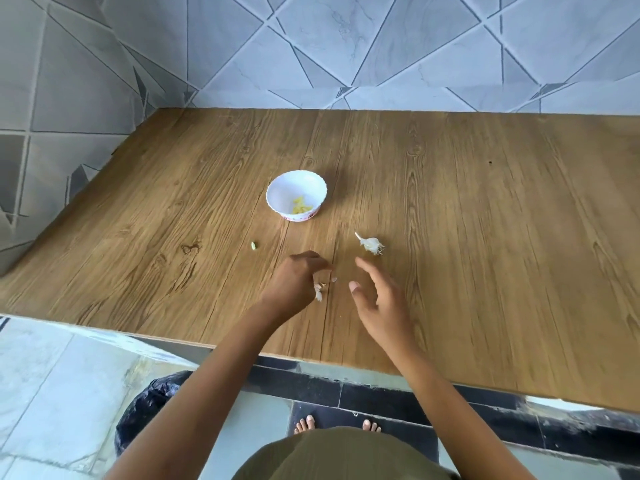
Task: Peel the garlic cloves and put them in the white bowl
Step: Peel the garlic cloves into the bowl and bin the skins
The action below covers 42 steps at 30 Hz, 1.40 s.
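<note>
Left hand (298, 280): curled, seemingly pinching a blurred garlic piece (319, 292).
Right hand (377, 299): spread, empty.
White bowl (277, 188): farther back, holding peeled cloves (302, 205).
Risk: a loose pinch could drop the piece onto the tabletop (485, 220).

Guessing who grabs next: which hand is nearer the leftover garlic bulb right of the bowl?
Right. The right hand sits just nearer the person than the garlic bulb, fingers open; the left hand is farther, off to its left.
</note>
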Motion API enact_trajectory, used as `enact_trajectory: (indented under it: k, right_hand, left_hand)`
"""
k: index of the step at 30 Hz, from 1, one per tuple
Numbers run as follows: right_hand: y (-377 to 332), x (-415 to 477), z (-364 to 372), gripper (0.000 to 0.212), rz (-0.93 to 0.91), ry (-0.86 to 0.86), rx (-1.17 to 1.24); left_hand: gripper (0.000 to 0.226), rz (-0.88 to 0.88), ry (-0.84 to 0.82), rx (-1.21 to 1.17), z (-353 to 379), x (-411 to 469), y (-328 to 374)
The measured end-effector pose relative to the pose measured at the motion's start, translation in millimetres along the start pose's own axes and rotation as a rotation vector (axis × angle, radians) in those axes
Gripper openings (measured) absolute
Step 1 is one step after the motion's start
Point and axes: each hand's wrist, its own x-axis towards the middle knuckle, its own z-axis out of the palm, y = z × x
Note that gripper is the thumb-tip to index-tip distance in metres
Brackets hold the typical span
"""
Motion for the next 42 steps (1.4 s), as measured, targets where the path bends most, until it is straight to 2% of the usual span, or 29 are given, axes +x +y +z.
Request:
enact_trajectory:
  k: [7,12,15,20,21,23,26,27,28,32,36,38,42]
  right_hand:
    - [-1,4,-11,0.035,0.027,-0.023,0.148]
    - [-12,8,-11,0.03,0.13,-0.021,0.417]
    - [-21,11,-8,0.023,0.247,-0.021,0.57]
    - [-33,18,-3,0.024,0.535,0.003,0.982]
    - [-36,19,-2,0.025,0.578,0.017,1.043]
    - [-40,21,0,0.027,0.67,0.031,1.17]
    - [-47,25,1,0.029,0.821,0.04,1.352]
    - [-50,26,1,0.03,0.866,0.04,1.399]
    - [-52,27,1,0.032,0.899,0.044,1.438]
    - [-61,30,4,0.035,0.96,0.079,1.525]
    - [-66,30,2,0.037,1.004,0.159,1.542]
    - [-67,30,3,0.033,1.007,0.178,1.531]
    - [-66,31,2,0.03,1.01,0.187,1.576]
  left_hand:
    - [0.05,0.088,-0.12,0.026,-3,-9,7]
    - [0.019,0.174,-0.107,0.043,-7,-29,3]
    - [0.009,0.241,-0.031,0.106,-1,-34,-1]
    - [0.012,0.144,-0.075,0.228,8,-25,-6]
    - [0.011,0.115,-0.086,0.198,6,-20,-6]
    - [0.012,0.001,-0.088,-0.009,-4,-11,-5]
    - [0.017,-0.206,-0.079,-0.581,-30,2,4]
    - [0.016,-0.219,-0.084,-0.728,-36,6,10]
    - [0.014,-0.197,-0.096,-0.769,-41,11,15]
    - [0.017,0.019,-0.16,-0.385,-36,22,29]
    - [0.03,0.145,-0.224,-0.15,-24,20,33]
    - [0.03,0.172,-0.2,-0.11,-24,19,35]
    - [0.02,0.099,-0.033,-0.229,-22,17,41]
